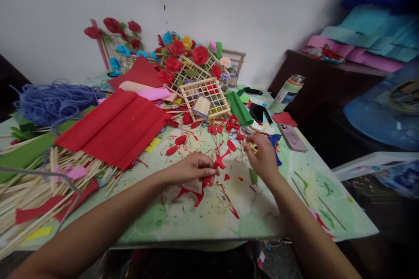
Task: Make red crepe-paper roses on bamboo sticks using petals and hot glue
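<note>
Left hand [200, 168] closed on thin, ragged red paper [221, 162]; right hand [262, 153] half-curled, hold unclear.

The held red piece [221, 162] looks papery (matt), the sticks [32, 194] wooden.

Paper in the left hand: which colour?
The paper in the left hand is red, clearest in the head view.

Dim, diffuse light is greying the wall [209, 4]. Blackness is rimming the right edge; distortion is stretching the margins.
</note>
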### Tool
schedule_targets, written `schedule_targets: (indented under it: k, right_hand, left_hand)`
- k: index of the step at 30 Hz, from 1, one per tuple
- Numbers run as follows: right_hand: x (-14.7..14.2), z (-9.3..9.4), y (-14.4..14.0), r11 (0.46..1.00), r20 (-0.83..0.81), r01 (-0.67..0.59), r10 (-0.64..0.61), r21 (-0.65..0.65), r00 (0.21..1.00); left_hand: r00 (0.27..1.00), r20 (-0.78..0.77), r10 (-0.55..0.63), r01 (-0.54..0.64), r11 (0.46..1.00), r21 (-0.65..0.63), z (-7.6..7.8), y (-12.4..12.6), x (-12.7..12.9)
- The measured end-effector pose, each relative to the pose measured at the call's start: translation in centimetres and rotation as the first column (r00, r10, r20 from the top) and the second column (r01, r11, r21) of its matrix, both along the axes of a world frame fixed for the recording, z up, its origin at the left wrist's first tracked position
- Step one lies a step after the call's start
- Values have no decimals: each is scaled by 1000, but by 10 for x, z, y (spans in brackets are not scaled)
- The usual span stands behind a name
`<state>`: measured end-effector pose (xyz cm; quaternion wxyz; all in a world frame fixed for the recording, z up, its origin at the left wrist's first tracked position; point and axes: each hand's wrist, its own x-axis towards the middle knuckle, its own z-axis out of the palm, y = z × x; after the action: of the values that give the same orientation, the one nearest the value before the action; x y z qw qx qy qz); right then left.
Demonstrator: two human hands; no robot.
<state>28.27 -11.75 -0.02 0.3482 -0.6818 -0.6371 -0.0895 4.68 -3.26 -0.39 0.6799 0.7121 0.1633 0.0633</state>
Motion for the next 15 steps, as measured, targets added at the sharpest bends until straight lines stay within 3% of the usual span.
schedule_targets:
  k: [2,4,5,7,15]
  right_hand:
    - [35,-11,-8,950,167,299,-281,-92,945]
    - [62,-22,-16,826,256,517,-462,-225,849]
    - [72,-27,-20,768,257,561,-500,-309,827]
    - [84,-36,-25,724,232,550,-501,-416,834]
    - [97,-54,-35,811,261,382,-292,-442,920]
  left_hand:
    - [1000,2,-12,12,989,-149,-7,-6,3]
    - [1000,5,-14,14,969,-247,-15,-15,7]
    - [1000,1,-4,4,961,-276,-18,-20,9]
    - [1000,-27,13,-21,954,-299,-24,-29,13]
    - [996,-54,69,-79,974,-210,-31,-40,17]
